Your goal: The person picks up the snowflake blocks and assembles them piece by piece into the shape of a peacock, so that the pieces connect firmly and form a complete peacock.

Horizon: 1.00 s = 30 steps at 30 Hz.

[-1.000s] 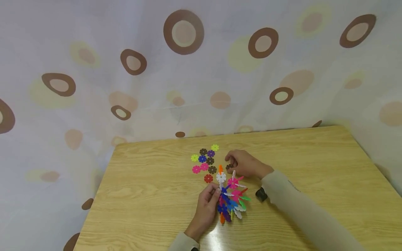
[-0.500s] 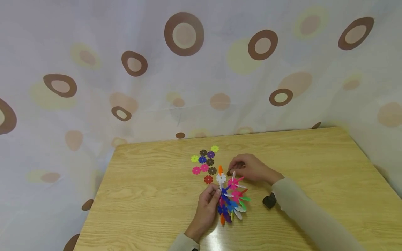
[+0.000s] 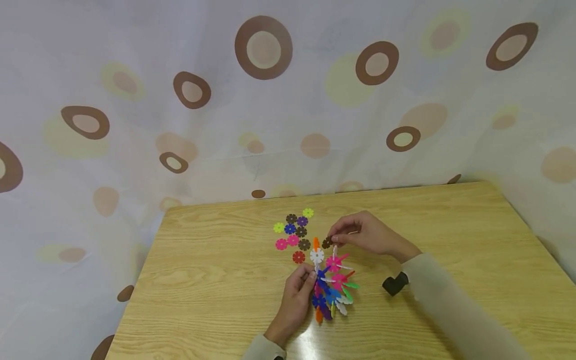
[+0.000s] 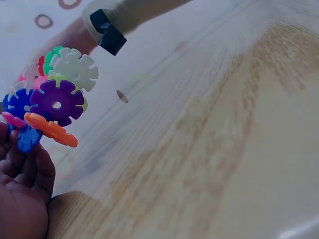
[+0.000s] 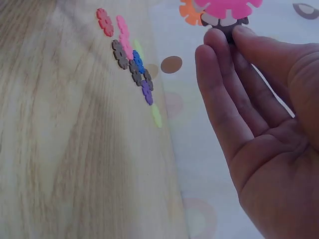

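My left hand (image 3: pixel 294 297) grips the left side of a cluster of interlocked plastic snowflake discs (image 3: pixel 333 287) in pink, blue, white, purple, orange and green. In the left wrist view a purple disc (image 4: pixel 57 103) and an orange disc (image 4: pixel 52 130) stick out above the fingertips. Between thumb and fingers my right hand (image 3: pixel 364 232) pinches a dark brown snowflake disc (image 3: pixel 327 242), beside the orange disc at the cluster's top. The right wrist view shows that brown disc (image 5: pixel 227 31) at the fingertips, overlapped by a pink disc (image 5: pixel 229 7).
Left of the right hand, loose discs lie flat on the wooden table (image 3: pixel 202 280): a red disc (image 3: pixel 299 257), pink discs (image 3: pixel 286 242), a blue disc (image 3: pixel 290 228) and several others. A patterned curtain (image 3: pixel 216 130) hangs behind the table's far edge. A black strap piece (image 3: pixel 395 284) hangs at the right wrist.
My right hand has shifted slightly right and turned, so the brown disc now shows at its fingertips. The left hand and the cluster have stayed in place.
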Tool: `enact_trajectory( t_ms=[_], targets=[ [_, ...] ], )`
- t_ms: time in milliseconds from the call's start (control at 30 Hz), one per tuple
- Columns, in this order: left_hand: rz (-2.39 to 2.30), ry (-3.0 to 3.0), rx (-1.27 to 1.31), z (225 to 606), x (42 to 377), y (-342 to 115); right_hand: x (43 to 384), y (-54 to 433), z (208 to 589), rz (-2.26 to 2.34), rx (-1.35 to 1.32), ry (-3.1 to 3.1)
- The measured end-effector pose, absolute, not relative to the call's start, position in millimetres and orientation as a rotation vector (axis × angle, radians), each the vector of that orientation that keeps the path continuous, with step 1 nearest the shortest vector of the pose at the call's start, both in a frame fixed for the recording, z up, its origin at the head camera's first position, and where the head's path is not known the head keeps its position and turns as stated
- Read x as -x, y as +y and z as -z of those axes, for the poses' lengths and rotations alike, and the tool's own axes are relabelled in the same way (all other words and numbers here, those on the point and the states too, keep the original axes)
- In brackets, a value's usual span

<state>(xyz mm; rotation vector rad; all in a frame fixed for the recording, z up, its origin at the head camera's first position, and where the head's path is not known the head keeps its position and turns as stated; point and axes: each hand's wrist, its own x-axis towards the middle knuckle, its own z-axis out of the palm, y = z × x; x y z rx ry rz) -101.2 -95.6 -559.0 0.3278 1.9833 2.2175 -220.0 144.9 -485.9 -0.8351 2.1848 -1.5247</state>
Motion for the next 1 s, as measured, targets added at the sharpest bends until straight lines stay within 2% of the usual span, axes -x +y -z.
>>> enact_trajectory(
  t_ms=[500,1000],
  targets=[
    [-2.189,2.005,-0.345,560.4,101.8,-96.1,217.0,145.1,484.3,1.513,0.930,2.189],
    [-2.053,2.073,-0.539,563.8,102.7,-102.5,216.6,142.6,477.2,1.400,1.009,2.165]
  ],
)
